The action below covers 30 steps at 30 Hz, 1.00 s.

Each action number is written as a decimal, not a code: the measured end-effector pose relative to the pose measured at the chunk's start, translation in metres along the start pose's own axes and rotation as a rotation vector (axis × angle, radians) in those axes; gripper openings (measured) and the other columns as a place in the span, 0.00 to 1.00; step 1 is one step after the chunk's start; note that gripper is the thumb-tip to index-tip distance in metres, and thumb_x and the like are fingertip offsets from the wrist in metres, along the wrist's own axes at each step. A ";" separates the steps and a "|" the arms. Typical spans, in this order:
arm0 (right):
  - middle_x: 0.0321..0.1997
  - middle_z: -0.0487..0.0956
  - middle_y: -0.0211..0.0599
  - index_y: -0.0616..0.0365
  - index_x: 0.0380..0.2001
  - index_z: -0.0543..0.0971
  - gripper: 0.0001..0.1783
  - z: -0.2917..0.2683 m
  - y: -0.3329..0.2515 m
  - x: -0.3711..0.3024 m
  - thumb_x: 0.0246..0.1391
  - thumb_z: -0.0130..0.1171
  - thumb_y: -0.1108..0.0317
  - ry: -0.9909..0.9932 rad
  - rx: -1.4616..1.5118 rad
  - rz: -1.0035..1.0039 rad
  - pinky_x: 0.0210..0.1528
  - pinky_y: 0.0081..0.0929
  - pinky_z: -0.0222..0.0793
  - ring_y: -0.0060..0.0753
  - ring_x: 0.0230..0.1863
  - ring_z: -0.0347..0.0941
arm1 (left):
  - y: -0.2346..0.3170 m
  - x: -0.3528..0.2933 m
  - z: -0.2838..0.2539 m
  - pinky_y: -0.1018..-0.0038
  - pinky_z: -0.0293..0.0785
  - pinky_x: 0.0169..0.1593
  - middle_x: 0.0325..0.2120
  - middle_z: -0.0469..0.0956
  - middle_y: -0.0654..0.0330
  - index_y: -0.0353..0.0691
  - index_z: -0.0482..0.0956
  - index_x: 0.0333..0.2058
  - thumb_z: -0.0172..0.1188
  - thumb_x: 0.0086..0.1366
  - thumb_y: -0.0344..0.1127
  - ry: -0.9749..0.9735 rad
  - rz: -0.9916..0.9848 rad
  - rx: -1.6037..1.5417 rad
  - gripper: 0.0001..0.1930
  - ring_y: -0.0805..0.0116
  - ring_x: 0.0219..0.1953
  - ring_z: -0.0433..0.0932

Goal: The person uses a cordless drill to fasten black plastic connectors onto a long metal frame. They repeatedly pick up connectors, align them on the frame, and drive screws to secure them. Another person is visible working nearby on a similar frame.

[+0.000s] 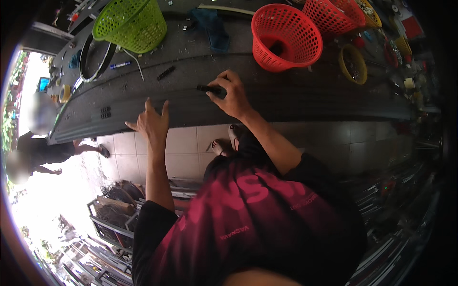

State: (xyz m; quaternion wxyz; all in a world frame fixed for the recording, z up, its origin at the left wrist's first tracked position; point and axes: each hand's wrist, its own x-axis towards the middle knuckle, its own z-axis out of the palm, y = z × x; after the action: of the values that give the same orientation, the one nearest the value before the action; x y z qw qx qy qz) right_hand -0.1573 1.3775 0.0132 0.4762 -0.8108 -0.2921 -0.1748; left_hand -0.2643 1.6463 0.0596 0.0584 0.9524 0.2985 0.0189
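Over the dark table (286, 97), my right hand (232, 95) is closed on a small black piece (206, 88) that sticks out past the fingertips; its exact kind is too small to make out. My left hand (153, 123) hovers near the table's front edge with its fingers spread and nothing in them. To its left lies a small group of black pieces (106, 112) set side by side. Beyond my hands, a row of similar black pieces (166, 72) rests on the tabletop.
A green basket (131, 28) and a red basket (286, 40) stand at the back, with a yellow bowl (353, 64) farther right. A blue pen (120, 65), a black hoop (88, 57) and a dark blue cloth (212, 28) lie left of centre. People are at the left.
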 end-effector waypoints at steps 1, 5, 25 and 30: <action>0.42 0.88 0.35 0.55 0.44 0.92 0.12 -0.006 -0.003 -0.006 0.56 0.83 0.71 -0.047 0.024 0.036 0.54 0.42 0.80 0.42 0.45 0.85 | 0.008 -0.004 -0.004 0.16 0.33 0.82 0.47 0.94 0.42 0.43 0.76 0.78 0.63 0.73 0.78 -0.088 -0.018 0.038 0.50 0.41 0.61 0.90; 0.41 0.89 0.37 0.55 0.41 0.91 0.12 -0.036 0.001 -0.017 0.54 0.83 0.71 -0.144 0.051 0.080 0.55 0.46 0.78 0.48 0.46 0.83 | 0.055 -0.012 -0.010 0.13 0.26 0.80 0.60 0.86 0.26 0.45 0.54 0.88 0.51 0.60 0.99 -0.264 -0.024 0.157 0.74 0.28 0.74 0.78; 0.49 0.85 0.33 0.45 0.40 0.92 0.12 -0.052 0.058 -0.015 0.55 0.83 0.58 -0.389 -0.079 -0.044 0.63 0.52 0.72 0.46 0.59 0.78 | 0.096 -0.004 0.043 0.13 0.31 0.79 0.82 0.25 0.09 0.69 0.23 0.89 0.71 0.31 1.01 -0.473 -0.378 0.035 0.96 0.17 0.88 0.22; 0.49 0.84 0.34 0.46 0.40 0.92 0.11 -0.049 0.067 -0.020 0.56 0.82 0.61 -0.417 -0.039 -0.045 0.61 0.52 0.73 0.48 0.58 0.78 | 0.099 -0.002 0.041 0.20 0.36 0.83 0.81 0.23 0.07 0.66 0.22 0.89 0.73 0.29 1.00 -0.495 -0.399 0.034 0.98 0.15 0.87 0.20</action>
State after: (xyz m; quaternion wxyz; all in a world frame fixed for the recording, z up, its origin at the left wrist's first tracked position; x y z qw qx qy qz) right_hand -0.1299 1.3035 -0.0192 0.3858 -0.8317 -0.3988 -0.0196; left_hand -0.2067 1.5604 0.0309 0.1157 0.8517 0.4564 -0.2300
